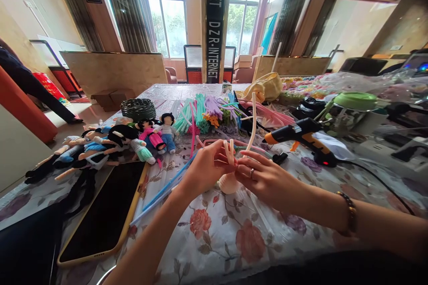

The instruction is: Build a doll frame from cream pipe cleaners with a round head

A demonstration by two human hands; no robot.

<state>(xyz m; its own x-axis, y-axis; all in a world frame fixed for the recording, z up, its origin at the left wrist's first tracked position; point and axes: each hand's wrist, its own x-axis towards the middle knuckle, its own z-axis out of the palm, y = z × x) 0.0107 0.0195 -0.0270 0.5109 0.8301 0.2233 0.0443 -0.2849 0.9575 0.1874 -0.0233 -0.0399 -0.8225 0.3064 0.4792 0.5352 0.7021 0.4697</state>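
Observation:
My left hand (207, 164) and my right hand (262, 178) meet above the table, fingers closed around a cream pipe-cleaner piece. Its rounded, coiled ball (229, 184) hangs below my fingertips. Two short cream stubs (229, 149) stick up between the hands. A long cream pipe cleaner (253, 120) rises from the fingers of my right hand, bending slightly near its top. My fingers cover the spot where these parts join. On my right are a ring and a beaded bracelet (348, 209).
A black-and-orange glue gun (302, 138) lies right, its cord trailing. Bundled coloured pipe cleaners (207, 113) fill the table's middle. Several small dolls (110, 142), a phone (105, 211) and a dark basket (138, 109) sit left. A person's leg (40, 89) shows far left.

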